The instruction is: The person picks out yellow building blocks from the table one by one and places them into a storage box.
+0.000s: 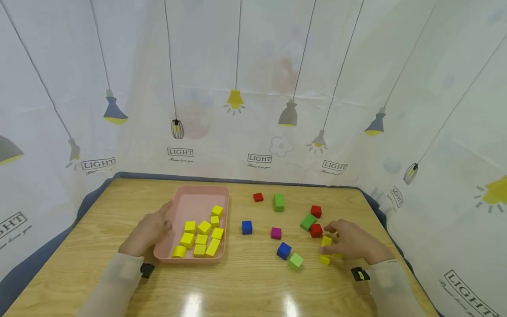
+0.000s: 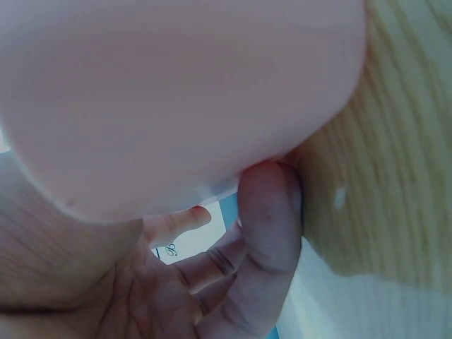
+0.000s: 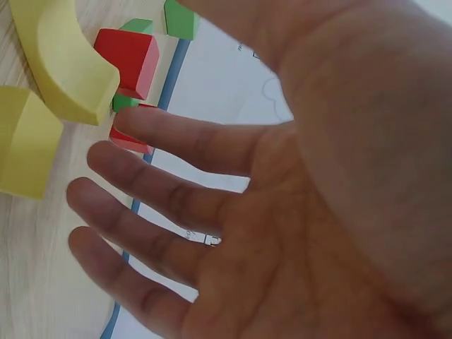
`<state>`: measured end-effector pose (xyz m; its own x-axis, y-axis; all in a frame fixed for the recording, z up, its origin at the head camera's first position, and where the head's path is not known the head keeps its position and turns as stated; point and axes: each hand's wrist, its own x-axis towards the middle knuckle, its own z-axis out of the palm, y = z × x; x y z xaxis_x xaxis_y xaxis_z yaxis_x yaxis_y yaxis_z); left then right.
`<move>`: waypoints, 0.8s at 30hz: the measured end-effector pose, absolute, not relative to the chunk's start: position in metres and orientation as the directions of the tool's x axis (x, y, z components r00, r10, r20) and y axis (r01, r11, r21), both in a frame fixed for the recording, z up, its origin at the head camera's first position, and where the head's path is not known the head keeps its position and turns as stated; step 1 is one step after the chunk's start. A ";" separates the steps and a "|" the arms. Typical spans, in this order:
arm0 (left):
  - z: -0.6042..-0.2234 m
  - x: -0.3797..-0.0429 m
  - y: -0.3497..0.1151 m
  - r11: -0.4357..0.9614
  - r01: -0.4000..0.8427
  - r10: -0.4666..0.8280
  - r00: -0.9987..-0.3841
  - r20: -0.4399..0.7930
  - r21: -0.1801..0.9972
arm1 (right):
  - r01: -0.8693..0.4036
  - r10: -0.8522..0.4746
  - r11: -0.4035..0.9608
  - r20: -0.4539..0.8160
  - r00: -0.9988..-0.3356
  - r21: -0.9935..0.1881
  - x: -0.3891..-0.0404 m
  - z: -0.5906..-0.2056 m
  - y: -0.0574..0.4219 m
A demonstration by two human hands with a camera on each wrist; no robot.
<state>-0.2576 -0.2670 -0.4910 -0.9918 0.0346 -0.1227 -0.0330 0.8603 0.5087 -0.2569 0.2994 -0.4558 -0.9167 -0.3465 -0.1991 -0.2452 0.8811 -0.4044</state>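
At the left side of a pink tray (image 1: 200, 188), my left hand (image 1: 145, 231) grips the wall, thumb over the rim. In the left wrist view the tray's pale wall (image 2: 176, 99) fills the top, a fingertip pressed against it. Several yellow blocks (image 1: 204, 227) lie inside the tray. My right hand (image 1: 352, 242) hovers over yellow blocks (image 1: 326, 241) on the right of the table, partly hiding them. Its fingers (image 3: 191, 141) are spread and hold nothing in the right wrist view. Beyond the fingertips lie a curved yellow block (image 3: 78, 70) and another yellow block (image 3: 28, 152).
Between tray and right hand lie two blue blocks (image 1: 247, 227), a magenta block (image 1: 276, 233) and a light green block (image 1: 295, 261). Red blocks (image 1: 316, 230) and green blocks (image 1: 279, 202) sit farther back. A printed curtain (image 1: 222, 145) rises behind the wooden table (image 1: 245, 286).
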 end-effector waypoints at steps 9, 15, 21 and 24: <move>-0.491 -0.258 -0.268 0.862 -0.017 0.046 -0.993 -0.111 0.507 | -0.237 -0.343 0.906 -0.279 -0.897 -0.351 -0.255 -0.460 0.294; -0.492 -0.257 -0.268 0.863 -0.008 0.054 -0.993 -0.108 0.505 | -0.267 -0.361 0.903 -0.256 -0.897 -0.337 -0.256 -0.462 0.293; -0.491 -0.257 -0.269 0.865 0.001 0.059 -0.993 -0.100 0.502 | -0.272 -0.363 0.903 -0.251 -0.897 -0.332 -0.256 -0.462 0.293; -0.491 -0.257 -0.268 0.867 0.005 0.060 -0.994 -0.096 0.498 | -0.278 -0.366 0.903 -0.248 -0.897 -0.328 -0.256 -0.462 0.293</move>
<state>-0.2568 -0.2684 -0.4914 -0.9936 0.0603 -0.0958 0.0046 0.8670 0.4983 -0.2565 0.2933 -0.4618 -0.8972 -0.3657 -0.2475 -0.2777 0.9031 -0.3277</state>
